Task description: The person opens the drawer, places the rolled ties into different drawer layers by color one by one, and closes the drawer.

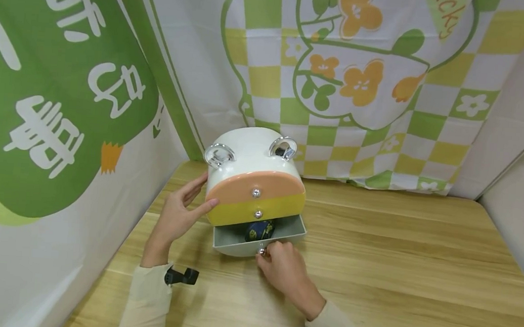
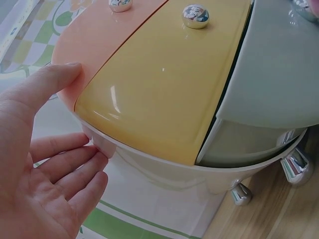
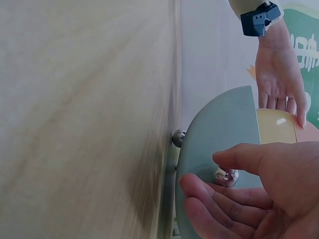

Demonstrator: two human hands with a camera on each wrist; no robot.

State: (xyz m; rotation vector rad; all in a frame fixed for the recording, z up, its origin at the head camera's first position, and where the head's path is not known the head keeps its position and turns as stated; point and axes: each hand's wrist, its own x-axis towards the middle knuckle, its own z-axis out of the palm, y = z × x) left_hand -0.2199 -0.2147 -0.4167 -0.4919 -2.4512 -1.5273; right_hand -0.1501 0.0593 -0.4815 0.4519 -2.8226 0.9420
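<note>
A white rounded drawer box [image 1: 249, 150] with silver ear-like rings stands on the table. Its orange [image 1: 233, 188], yellow [image 1: 236, 211] and grey-green [image 1: 238, 248] drawers are stacked; only the grey-green bottom one is pulled out. A dark blue item with yellow patterning [image 1: 259, 230] lies inside it, partly covered by the drawer above. My right hand [image 1: 284, 269] holds the bottom drawer's silver knob [image 3: 226, 176] between thumb and fingers. With straight fingers along the box's left side, my left hand [image 2: 55, 149] steadies it, thumb resting on the orange drawer's edge.
The wooden table [image 1: 396, 264] extends to the right of the box. Behind it hangs a checked floral cloth [image 1: 377, 146], and a green-and-white printed cloth [image 1: 63, 134] is at the left. Short silver feet [image 2: 296, 167] support the box.
</note>
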